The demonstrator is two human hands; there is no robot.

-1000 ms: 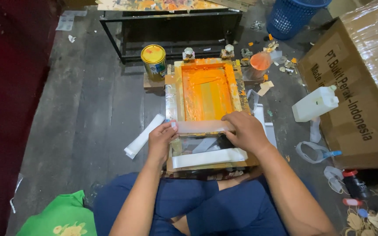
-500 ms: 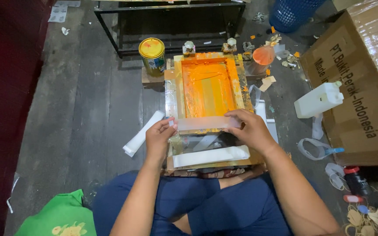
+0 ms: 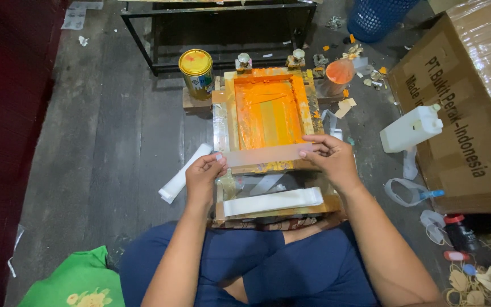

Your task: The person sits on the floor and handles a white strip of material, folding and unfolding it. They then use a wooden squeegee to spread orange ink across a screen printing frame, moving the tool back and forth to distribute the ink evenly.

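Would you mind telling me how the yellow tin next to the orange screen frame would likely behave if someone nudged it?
The yellow tin stands upright on a small wooden block, so a hard push might topple it off. Its round body would probably roll once it lies on its side. The lid looks shut, so little should spill, though that is uncertain.

Screen-printing workshop: ink-smeared orange screen frame [image 3: 268,116], paint tin [image 3: 196,71], cardboard carton [image 3: 467,102], littered plank floor [image 3: 115,131].

Dark plank floor [image 3: 115,142], black metal frame [image 3: 217,34], cardboard box [image 3: 473,113]
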